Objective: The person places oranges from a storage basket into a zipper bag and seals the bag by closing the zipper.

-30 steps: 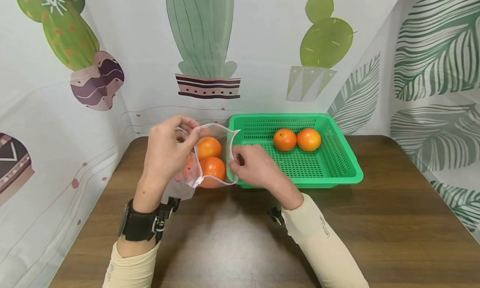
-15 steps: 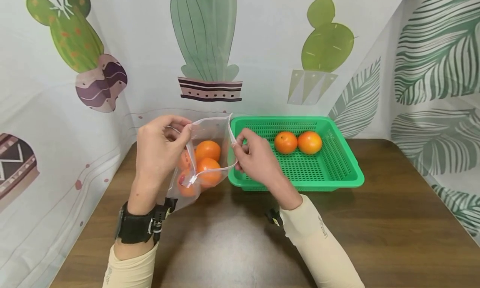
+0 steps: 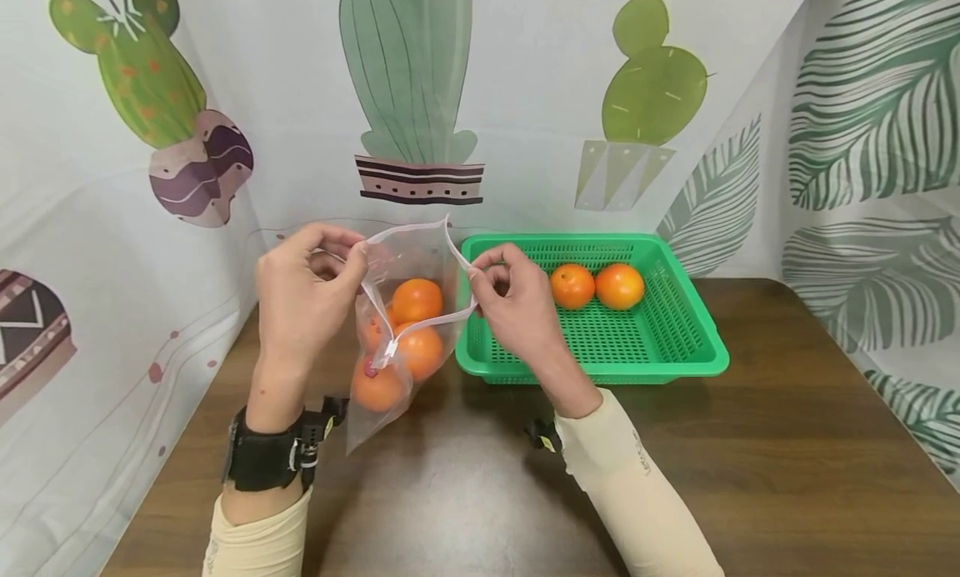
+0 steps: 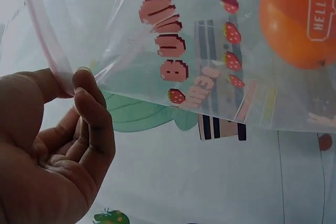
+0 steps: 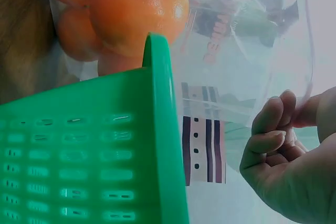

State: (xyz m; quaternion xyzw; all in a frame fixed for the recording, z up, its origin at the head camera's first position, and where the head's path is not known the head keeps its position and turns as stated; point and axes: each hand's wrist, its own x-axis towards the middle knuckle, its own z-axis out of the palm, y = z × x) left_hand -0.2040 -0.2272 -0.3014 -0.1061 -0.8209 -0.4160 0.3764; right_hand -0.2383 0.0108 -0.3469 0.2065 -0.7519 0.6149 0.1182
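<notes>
A clear zip bag (image 3: 408,252) hangs with its mouth spread between my two hands, several oranges (image 3: 378,387) inside it. My left hand (image 3: 303,302) pinches the left side of the bag's rim between thumb and index finger. At the right side, the rim is pinched by my right hand (image 3: 521,306), near the basket's left end. A white zip slider (image 3: 388,350) sits at the near corner of the mouth. The left wrist view shows pink letters and strawberries printed on the film (image 4: 173,69). In the right wrist view, the oranges (image 5: 139,11) press against the plastic.
A green slotted basket (image 3: 592,367) stands right of the bag on a brown wooden table (image 3: 465,494). Two more oranges (image 3: 572,287) lie side by side in it. Behind the table hangs a white cloth (image 3: 525,102) printed with cacti and leaves.
The right hand has risen slightly and come away from the bag's middle; the left hand has shifted left. The bag's mouth is lifted and spread wider, and the oranges now sit lower in it.
</notes>
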